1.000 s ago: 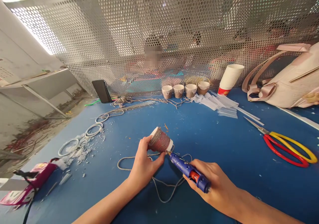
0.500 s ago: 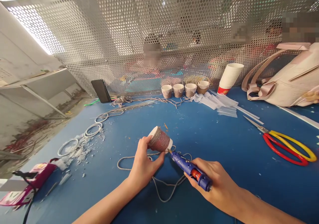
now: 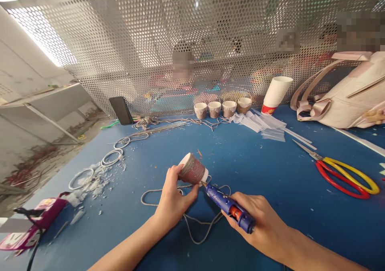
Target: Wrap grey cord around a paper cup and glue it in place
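Observation:
Tilted on its side above the table, a paper cup [image 3: 193, 170] wound with grey-brown cord is gripped by my left hand [image 3: 174, 194]. A white band of the cup shows bare at its right end. My right hand [image 3: 255, 219] is wrapped around a blue hot glue gun [image 3: 225, 203], whose nozzle meets the cup near that white band. Loose cord [image 3: 195, 243] trails in loops on the table beneath both hands. Whether glue is coming out is too small to see.
Cord-wrapped cups [image 3: 229, 109], a tilted paper-cup stack [image 3: 276, 94] and white strips [image 3: 261, 124] line the perforated screen [image 3: 144, 42]. Scissors [image 3: 345, 174] and a pink backpack [image 3: 355, 90] lie right. At left are a phone [image 3: 120, 110], white rings [image 3: 112, 157], scraps and a magenta box [image 3: 45, 219].
Both hands, the cup and the glue gun stay almost in place; the gun's nozzle has shifted very slightly left along the cup. The whole view has moved a little.

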